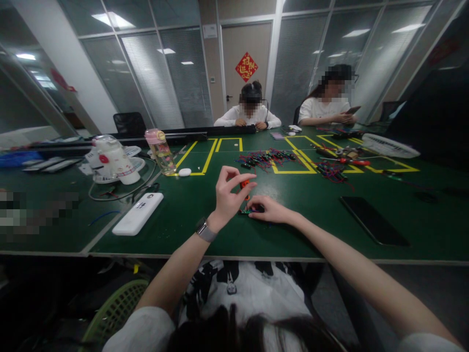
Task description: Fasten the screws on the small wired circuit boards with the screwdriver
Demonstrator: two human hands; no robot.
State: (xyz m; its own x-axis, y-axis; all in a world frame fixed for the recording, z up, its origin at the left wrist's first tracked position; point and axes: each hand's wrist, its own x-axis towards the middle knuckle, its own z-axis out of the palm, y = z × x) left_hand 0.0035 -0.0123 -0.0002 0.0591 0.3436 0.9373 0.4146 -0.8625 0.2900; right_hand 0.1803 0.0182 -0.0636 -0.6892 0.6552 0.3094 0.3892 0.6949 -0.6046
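Note:
My left hand (pixel 227 198) is raised over the table, thumb and fingers closed around the handle of a small orange and black screwdriver (pixel 245 184). The screwdriver stands upright, its shaft pointing down at a small green circuit board (pixel 244 212) on the green tabletop. Low beside it, my right hand (pixel 274 210) rests on the table with its fingertips pinching the board. Whether the screwdriver's tip touches the board is too small to tell. Just beyond my hands lies a pile of small green parts with red and blue wires (pixel 269 159).
A white phone (pixel 138 213), an earbud case (pixel 184 172) and a water bottle (pixel 161 152) are on the left. A black phone (pixel 373 221) lies right, beyond it a second wire bundle (pixel 331 171) and pliers (pixel 353 162). Two people (pixel 252 110) sit across the table.

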